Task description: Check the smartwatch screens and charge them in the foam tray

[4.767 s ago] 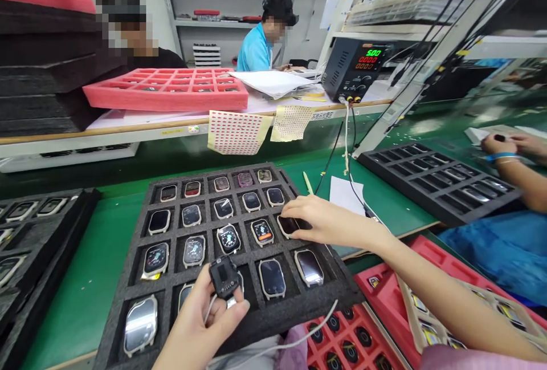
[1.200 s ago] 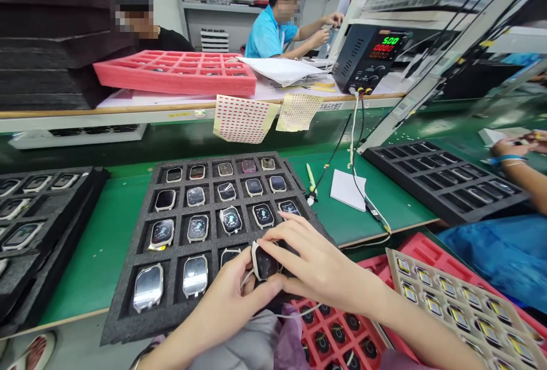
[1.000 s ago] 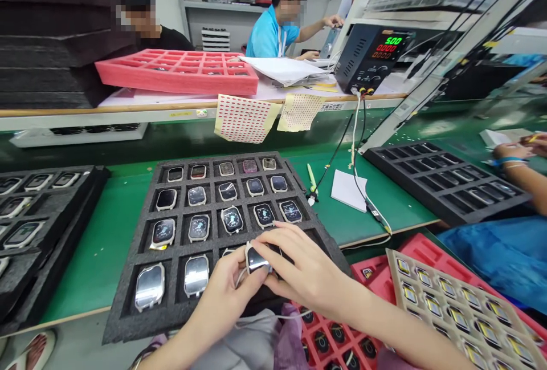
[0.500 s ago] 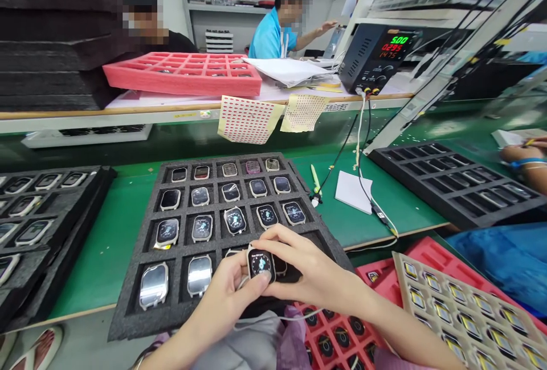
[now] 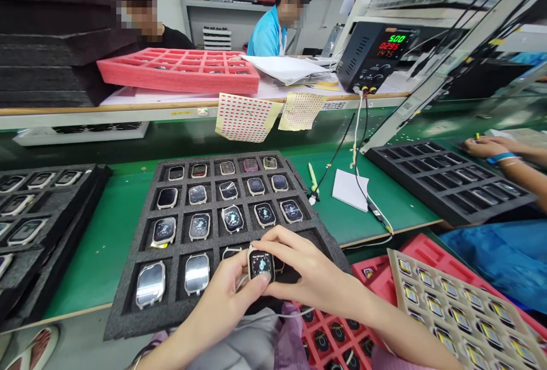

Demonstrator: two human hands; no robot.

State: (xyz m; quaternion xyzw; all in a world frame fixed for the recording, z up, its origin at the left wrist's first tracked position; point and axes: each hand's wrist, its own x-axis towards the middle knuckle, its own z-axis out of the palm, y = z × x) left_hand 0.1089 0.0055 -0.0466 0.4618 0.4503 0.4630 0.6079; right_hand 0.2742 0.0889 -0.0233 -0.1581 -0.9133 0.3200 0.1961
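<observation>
Between my two hands is a smartwatch (image 5: pixel 260 261) without a strap, its dark screen lit with a dial. My left hand (image 5: pixel 239 290) is closed on its left side, the thumb lying over the lower screen. My right hand (image 5: pixel 294 267) grips the watch from the top and right edge. A white cable passes by the left hand; whether it joins the watch is hidden. Right behind the hands lies a black foam tray (image 5: pixel 171 261) with rows of watch bodies, several of them lit. A watch with a bright reflective face (image 5: pixel 197 274) sits in its front row.
More black foam trays (image 5: pixel 96 210) lie at left and right. A red foam tray (image 5: pixel 179 79) and a power supply (image 5: pixel 367 56) stand on the shelf. A beige tray (image 5: pixel 397 279) lies lower right. A co-worker's hand (image 5: pixel 487 146) is at the far right tray; two people sit behind.
The view has shifted slightly. My hands keep the watch in the same grip. At the far right, the co-worker's hands have moved left over the tray; the blue-shirted person's raised arm has dropped.
</observation>
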